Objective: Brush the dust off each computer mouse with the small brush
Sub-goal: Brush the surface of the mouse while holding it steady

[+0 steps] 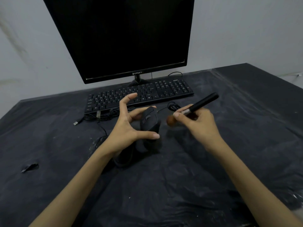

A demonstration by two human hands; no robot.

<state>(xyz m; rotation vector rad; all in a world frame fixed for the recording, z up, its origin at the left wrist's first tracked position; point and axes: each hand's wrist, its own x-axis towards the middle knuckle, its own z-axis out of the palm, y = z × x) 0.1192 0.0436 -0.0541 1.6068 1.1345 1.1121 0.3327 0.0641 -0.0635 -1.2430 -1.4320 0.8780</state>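
My left hand [127,126] holds a black wired computer mouse [150,122] a little above the table, pinched between the thumb and a finger, with the index finger lifted free. My right hand [199,122] grips a small brush [202,102] that has a black handle and a silver ferrule. Its brown bristles [170,121] are blurred and sit just right of the mouse, a small gap away. A dark rounded shape [125,157] lies on the table under my left wrist; I cannot tell whether it is a second mouse.
A black keyboard [139,95] and a dark monitor [124,38] stand behind the hands. Coiled cables [105,114] with a USB plug [75,123] lie at the left. The table [164,185] wears a dusty dark plastic cover, torn at the left [29,167].
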